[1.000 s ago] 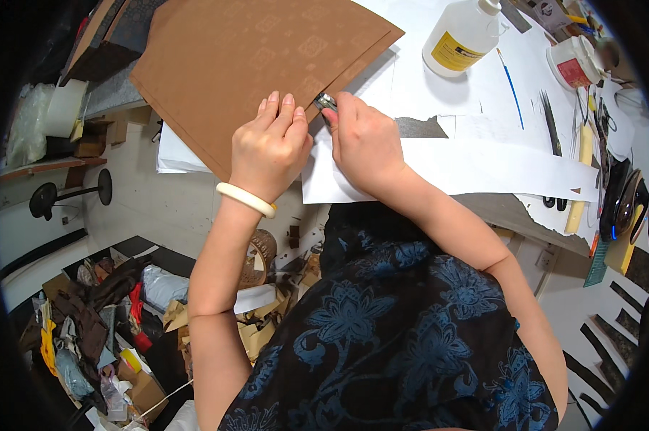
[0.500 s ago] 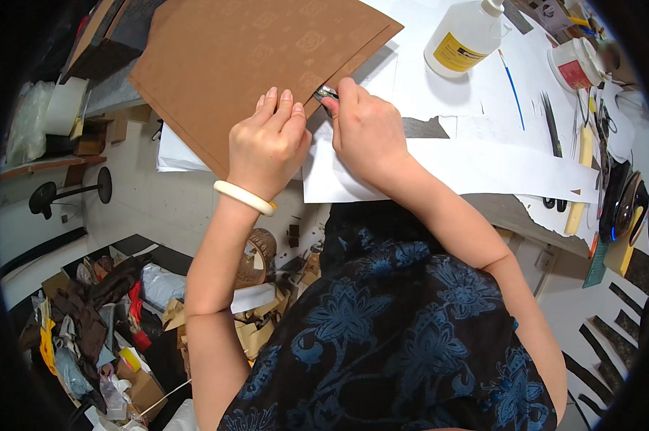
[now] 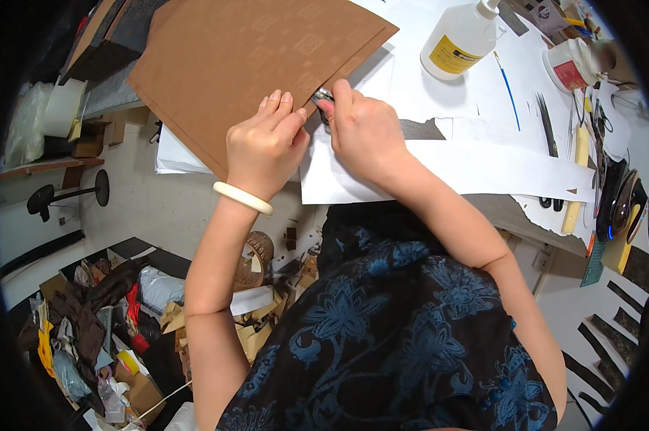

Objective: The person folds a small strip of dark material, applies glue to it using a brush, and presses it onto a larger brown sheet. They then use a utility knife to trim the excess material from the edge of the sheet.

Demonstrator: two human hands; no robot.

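Note:
A large brown sheet with a faint embossed pattern [image 3: 224, 68], leather-like, lies at a slant, its near edge toward me. My left hand [image 3: 267, 140], with a cream bangle on the wrist, is closed on that near edge, its fingers lying on top; the thumb is mostly hidden. Just to the right, my right hand [image 3: 367, 129] is closed round a small shiny metal tool [image 3: 323, 95], whose head meets the sheet's edge. Most of the tool is covered by my fingers, so its kind does not show.
White paper [image 3: 468, 169] covers the table. A clear bottle with a yellow label [image 3: 454, 50] stands beyond my right hand, near a blue brush [image 3: 507, 90]. Black scissors [image 3: 548, 129], a white tub [image 3: 572, 65] and several tools lie right. Scraps [image 3: 87, 323] fill a bin lower left.
Both hands stay at the sheet's near edge with only slight finger movement. The metal tool has tilted a little in my right hand. The whole view has shifted slightly.

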